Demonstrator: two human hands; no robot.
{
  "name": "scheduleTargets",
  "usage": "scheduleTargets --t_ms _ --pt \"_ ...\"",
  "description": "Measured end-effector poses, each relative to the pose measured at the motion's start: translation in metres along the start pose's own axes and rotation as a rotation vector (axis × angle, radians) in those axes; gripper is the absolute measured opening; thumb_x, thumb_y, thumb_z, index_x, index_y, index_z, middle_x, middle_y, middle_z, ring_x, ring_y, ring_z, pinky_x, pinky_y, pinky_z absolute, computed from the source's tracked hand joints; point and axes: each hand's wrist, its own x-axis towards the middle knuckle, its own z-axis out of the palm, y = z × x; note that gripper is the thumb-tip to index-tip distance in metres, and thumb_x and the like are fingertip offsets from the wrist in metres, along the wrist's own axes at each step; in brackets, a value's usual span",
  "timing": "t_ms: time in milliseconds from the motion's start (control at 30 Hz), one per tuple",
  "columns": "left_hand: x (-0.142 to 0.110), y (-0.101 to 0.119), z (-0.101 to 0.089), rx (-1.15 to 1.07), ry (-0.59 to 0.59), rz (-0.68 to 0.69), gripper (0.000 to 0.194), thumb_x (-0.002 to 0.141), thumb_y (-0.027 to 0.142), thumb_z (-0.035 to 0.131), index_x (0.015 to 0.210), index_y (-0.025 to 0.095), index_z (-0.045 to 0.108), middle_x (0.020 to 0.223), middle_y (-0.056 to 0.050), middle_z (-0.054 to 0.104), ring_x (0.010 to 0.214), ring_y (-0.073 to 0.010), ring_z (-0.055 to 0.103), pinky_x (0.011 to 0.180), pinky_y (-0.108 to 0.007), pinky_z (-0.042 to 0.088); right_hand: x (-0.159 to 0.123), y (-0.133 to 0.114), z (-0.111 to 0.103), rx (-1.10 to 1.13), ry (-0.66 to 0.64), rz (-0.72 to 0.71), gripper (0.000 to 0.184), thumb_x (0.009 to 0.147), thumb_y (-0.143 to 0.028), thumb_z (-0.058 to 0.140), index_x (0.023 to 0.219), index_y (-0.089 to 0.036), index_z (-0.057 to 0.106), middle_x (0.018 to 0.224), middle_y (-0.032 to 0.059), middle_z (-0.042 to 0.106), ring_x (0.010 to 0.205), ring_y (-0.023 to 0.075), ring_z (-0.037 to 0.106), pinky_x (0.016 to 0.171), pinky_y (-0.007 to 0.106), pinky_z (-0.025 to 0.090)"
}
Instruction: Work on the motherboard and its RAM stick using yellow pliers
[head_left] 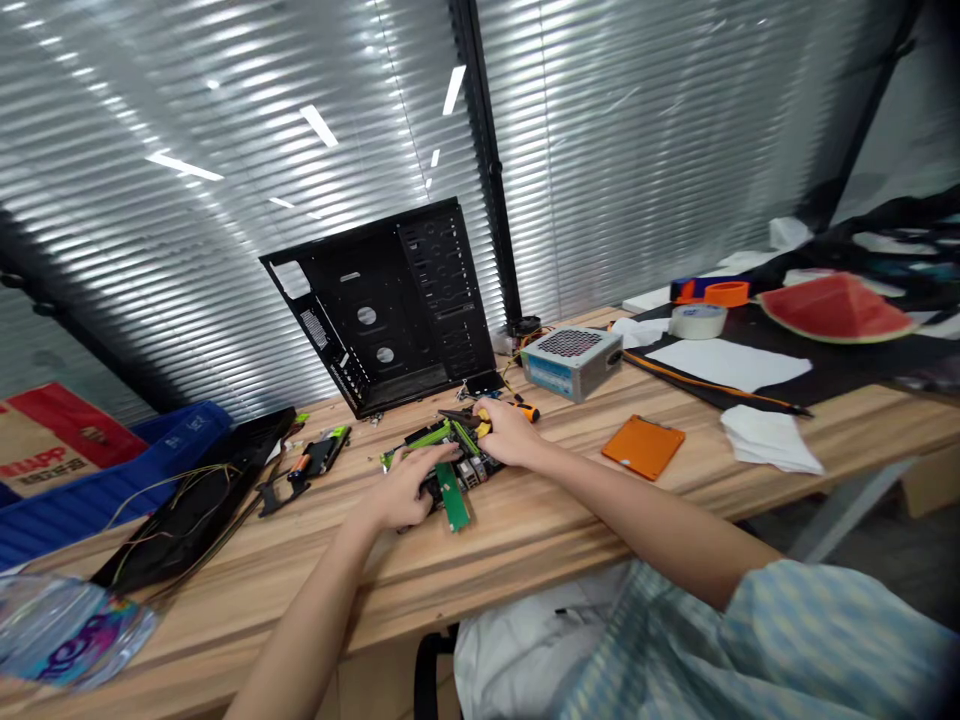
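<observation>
Behind the motherboard (471, 472) stands a black chassis (375, 310).

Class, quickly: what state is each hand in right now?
Left hand: open, resting on the motherboard.
Right hand: closed, holding yellow-handled pliers.

Before us a black computer case (379, 305) tilted on the wooden desk (540, 540), a power supply (571, 363) beside it, an orange plate (643, 446), white tissues (772, 438), a roll of tape (698, 321), a watermelon slice (835, 308) on a black mat (847, 365), a blue bag (112, 490) and a cardboard box (52, 440) off to our left
</observation>
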Motion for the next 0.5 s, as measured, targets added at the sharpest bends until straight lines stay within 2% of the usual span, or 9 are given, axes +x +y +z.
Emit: scheduleTargets --t_ms 167,500 --pt "0.0033 0.0003 0.0017 0.021 0.015 -0.019 0.074 0.069 0.003 0.042 0.139 0.028 0.043 0.140 -0.006 0.054 0.132 -0.0255 0.046 0.111 -0.054 0.024 0.0004 0.0003 0.0006 -0.002 -0.003 0.013 0.037 0.063 -0.011 0.056 0.098 -0.021 0.059 0.098 0.0052 0.067 0.090 0.0217 0.059 0.074 0.029 0.040" --pt "0.0028 -0.0025 0.0040 0.030 0.042 0.023 0.056 0.077 0.008 0.051 0.129 0.027 0.056 0.130 -0.007 0.061 0.126 -0.0271 0.050 0.107 -0.048 0.034 0.0013 0.0029 0.0033 0.006 0.034 0.025 0.041 0.060 -0.009 0.056 0.099 -0.021 0.059 0.098 0.0052 0.067 0.091 0.0219 0.060 0.075 0.030 0.042"
